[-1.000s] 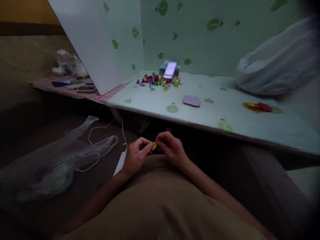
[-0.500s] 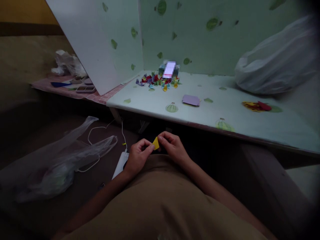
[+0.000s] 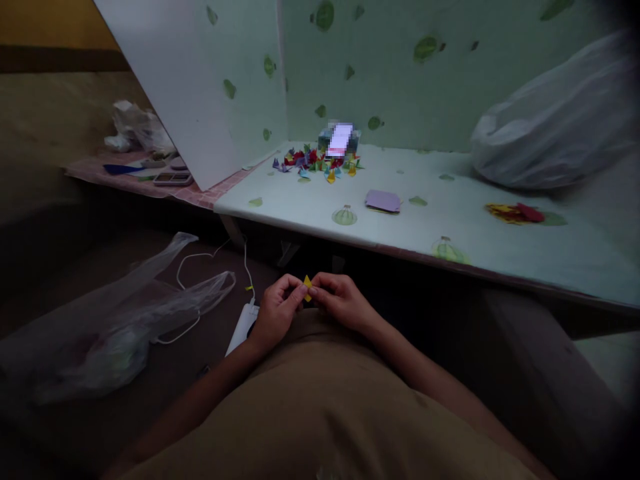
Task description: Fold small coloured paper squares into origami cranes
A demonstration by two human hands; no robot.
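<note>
Yellow folded paper (image 3: pixel 307 287) is sitting low in front of the person's body, with the left hand (image 3: pixel 274 313) and right hand (image 3: pixel 341 303) both pinching it at the fingertips. A white cabled device (image 3: pixel 240 328) is lying just beside the left hand, and colourful folded pieces (image 3: pixel 315 163) are lying well apart on the surface (image 3: pixel 310 200).
</note>
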